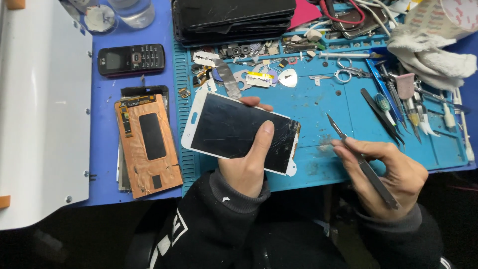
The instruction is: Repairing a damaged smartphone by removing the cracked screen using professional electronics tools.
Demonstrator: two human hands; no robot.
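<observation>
two hands (249, 169), one cracked screen (239, 132), one scalpel (361, 159), one keypad phone (131, 60)

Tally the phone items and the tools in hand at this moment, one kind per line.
Cracked white-framed screen panel, held in left hand: 1
Black keypad phone: 1
Copper-backed phone assembly: 1
Stack of dark screen panels, individual count unclear: 1
Scalpel-like blade tool, in right hand: 1
Total: 5

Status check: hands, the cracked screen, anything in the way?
Left hand grips cracked white phone screen above blue mat. Right hand holds scalpel, blade clear of screen. Nothing between blade and screen; loose tools beyond.
</observation>
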